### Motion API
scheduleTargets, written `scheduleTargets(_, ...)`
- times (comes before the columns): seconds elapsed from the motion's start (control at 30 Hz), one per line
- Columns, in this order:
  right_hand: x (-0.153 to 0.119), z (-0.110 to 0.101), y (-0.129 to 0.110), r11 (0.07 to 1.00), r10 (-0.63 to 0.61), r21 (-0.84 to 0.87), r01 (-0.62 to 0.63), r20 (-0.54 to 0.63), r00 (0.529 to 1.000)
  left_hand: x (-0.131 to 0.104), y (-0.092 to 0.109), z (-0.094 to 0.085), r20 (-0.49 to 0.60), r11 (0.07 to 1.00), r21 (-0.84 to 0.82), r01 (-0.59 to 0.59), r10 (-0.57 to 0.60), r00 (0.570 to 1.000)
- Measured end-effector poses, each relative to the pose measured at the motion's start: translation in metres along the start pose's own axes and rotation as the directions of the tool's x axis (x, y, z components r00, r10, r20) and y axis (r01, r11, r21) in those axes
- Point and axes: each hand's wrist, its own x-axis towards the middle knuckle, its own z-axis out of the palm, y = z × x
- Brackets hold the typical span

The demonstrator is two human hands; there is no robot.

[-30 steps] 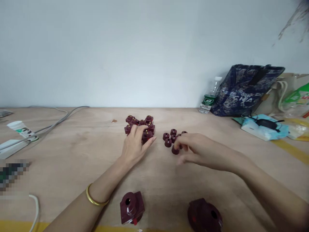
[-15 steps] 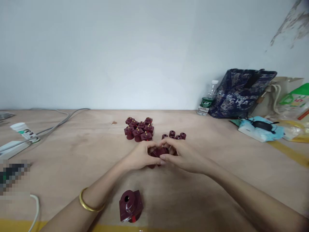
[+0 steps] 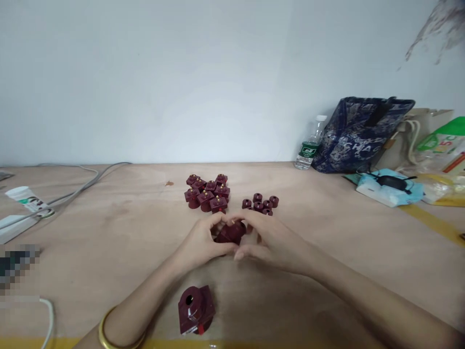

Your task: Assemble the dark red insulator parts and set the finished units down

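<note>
The right hand (image 3: 278,237) stands half-curled, its thumb now parting from the left's; I can't tell if it grips. The left hand (image 3: 198,242) cups the maroon flanged housing (image 3: 230,233) between them, so it seems to carry the hold. The holed end tilts up toward the right hand; fingers obscure the long axis. Small maroon caps (image 3: 257,205) sit just beyond the right hand.

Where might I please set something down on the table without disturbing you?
Bare room lies between the left hand and grey cable, and between the small maroon caps and blue packet. It is crowded around the right hand and held maroon part, by the square maroon parts, and by the water bottle and patterned bag.
</note>
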Motion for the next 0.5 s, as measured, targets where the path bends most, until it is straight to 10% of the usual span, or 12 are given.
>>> scheduleTargets(0.1,0.003,0.003,-0.002,0.993,0.107,-0.036,-0.108,-0.033,0.994,0.003,-0.002,0.001,-0.071,0.997,0.054,-0.056,0.06,0.996)
scheduleTargets(0.27,0.002,-0.022,-0.001,0.989,-0.076,-0.138,0.059,-0.12,0.99,0.002,-0.003,-0.01,-0.01,0.999,0.035,0.042,-0.041,0.999)
scheduleTargets(0.5,-0.003,-0.025,0.033,0.9,0.07,-0.437,0.0,0.143,0.987,0.009,-0.021,-0.036,-0.399,0.847,0.525,0.086,0.156,0.904)
